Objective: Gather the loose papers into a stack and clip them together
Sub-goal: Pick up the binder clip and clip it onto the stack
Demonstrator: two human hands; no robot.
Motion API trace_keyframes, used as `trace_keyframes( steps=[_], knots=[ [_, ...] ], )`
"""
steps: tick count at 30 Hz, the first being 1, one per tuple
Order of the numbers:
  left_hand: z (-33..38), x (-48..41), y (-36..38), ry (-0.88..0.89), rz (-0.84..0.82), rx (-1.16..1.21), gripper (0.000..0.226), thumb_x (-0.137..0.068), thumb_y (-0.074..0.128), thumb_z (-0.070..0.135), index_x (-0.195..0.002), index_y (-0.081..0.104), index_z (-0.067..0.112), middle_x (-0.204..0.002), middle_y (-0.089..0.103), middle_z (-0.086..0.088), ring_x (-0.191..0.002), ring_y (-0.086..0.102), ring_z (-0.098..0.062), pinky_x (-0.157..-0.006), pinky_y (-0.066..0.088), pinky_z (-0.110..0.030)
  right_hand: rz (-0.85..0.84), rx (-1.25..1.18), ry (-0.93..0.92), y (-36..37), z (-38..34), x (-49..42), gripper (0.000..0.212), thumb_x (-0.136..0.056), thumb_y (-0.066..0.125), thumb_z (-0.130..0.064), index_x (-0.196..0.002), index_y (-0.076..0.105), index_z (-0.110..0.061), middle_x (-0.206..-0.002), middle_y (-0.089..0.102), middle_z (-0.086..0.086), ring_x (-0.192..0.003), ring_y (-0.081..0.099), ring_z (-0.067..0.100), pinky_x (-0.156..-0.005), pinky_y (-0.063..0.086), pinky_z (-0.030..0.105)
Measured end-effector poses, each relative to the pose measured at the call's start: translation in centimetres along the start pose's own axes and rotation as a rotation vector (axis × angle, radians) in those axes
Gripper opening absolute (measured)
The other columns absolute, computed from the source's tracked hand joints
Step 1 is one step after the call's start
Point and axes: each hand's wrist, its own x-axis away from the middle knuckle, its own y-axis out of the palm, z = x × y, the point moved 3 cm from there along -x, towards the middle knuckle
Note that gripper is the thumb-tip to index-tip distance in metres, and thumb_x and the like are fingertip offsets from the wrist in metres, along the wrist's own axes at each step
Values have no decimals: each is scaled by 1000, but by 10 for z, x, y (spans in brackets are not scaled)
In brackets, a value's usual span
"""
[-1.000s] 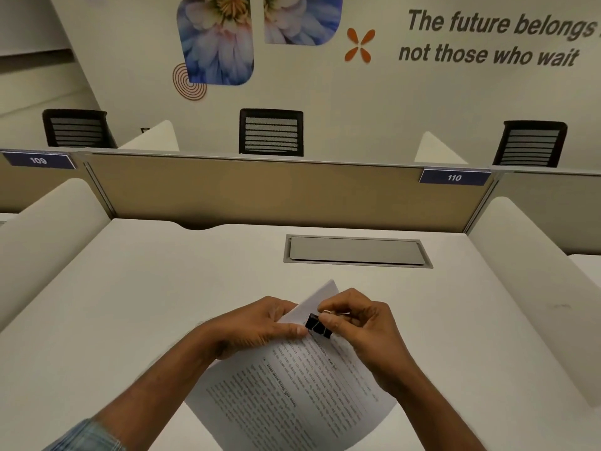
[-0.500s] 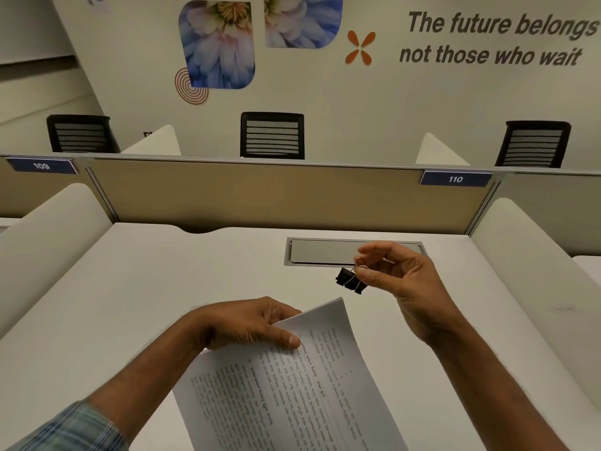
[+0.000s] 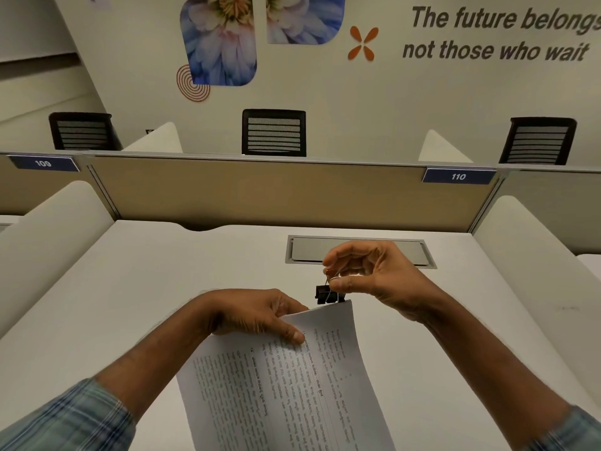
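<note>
A stack of printed white papers is lifted off the white desk. My left hand grips its upper left edge, thumb on top of the page. A black binder clip hangs just above the top right corner of the stack. My right hand pinches the clip's wire handles between thumb and fingers. Whether the clip's jaws touch the paper edge I cannot tell.
A grey cable hatch is set into the desk behind my right hand. White curved dividers flank the desk on both sides, and a tan partition closes the back. Black chairs stand beyond it.
My right hand pulled the binder clip up off the papers, then brought it back down to the stack's top right corner. My left hand kept its grip and the papers rose slightly.
</note>
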Motion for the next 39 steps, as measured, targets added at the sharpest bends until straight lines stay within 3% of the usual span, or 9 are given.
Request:
trace_keyframes(
  steps=[5,12,19,23,28,30,33,35,39],
  knots=[
    [4,0,-2,17,-4,-29,39,-100,67,32,-138,64,21,-128,76,-10,-94,79,-21,-83,66,-33,-80,121,36,5,1,-6,19,-84,84,-8,-97,79,-21,-101,81,6,-100,76,23,-95,62,40],
    [1,-1,-5,24,2,-16,40,-100,67,32,-138,64,18,-127,77,-10,-93,80,-20,-83,66,-32,-115,175,63,4,9,-8,14,-86,83,-9,-99,79,-10,-99,81,3,-100,75,22,-95,61,38],
    [-2,-4,-4,32,31,1,39,-99,68,34,-136,66,19,-125,78,-8,-92,80,-20,-81,66,-31,-118,166,66,2,16,-8,11,-85,84,-11,-95,79,-12,-100,81,5,-102,75,24,-88,62,28],
    [-1,-5,-2,36,44,-5,39,-99,68,35,-135,67,20,-125,78,-7,-94,80,-22,-84,66,-35,-114,180,78,0,17,-6,12,-86,83,-11,-97,78,-8,-102,81,8,-103,75,26,-94,61,35],
    [0,-4,0,52,44,-11,38,-100,66,35,-135,67,21,-126,78,-7,-95,80,-22,-86,66,-36,-150,237,103,1,14,-3,7,-91,79,-16,-97,77,-16,-105,79,0,-108,73,20,-104,56,46],
    [1,-3,1,65,39,13,37,-100,66,33,-135,67,19,-125,78,-7,-94,80,-21,-83,66,-33,-151,257,109,2,13,-2,12,-92,77,-18,-103,76,-13,-108,77,-4,-111,72,19,-106,55,47],
    [4,-3,1,77,42,65,35,-101,66,29,-135,68,19,-124,78,-9,-95,80,-22,-82,66,-32,-155,267,115,0,12,-2,17,-93,76,-19,-110,74,-16,-117,76,-2,-113,72,17,-100,57,37],
    [6,-1,-2,94,43,109,35,-101,66,28,-134,68,18,-125,78,-12,-100,78,-28,-86,66,-36,-134,218,120,-5,14,-1,34,-90,78,-22,-122,70,-19,-125,73,-1,-117,71,15,-98,60,34],
    [7,1,-12,143,92,259,34,-99,68,28,-131,69,15,-125,76,-17,-101,77,-33,-84,66,-38,140,59,98,-35,38,21,66,-80,73,-64,-137,60,-34,-131,72,-5,-121,69,11,-103,57,37]
  ],
)
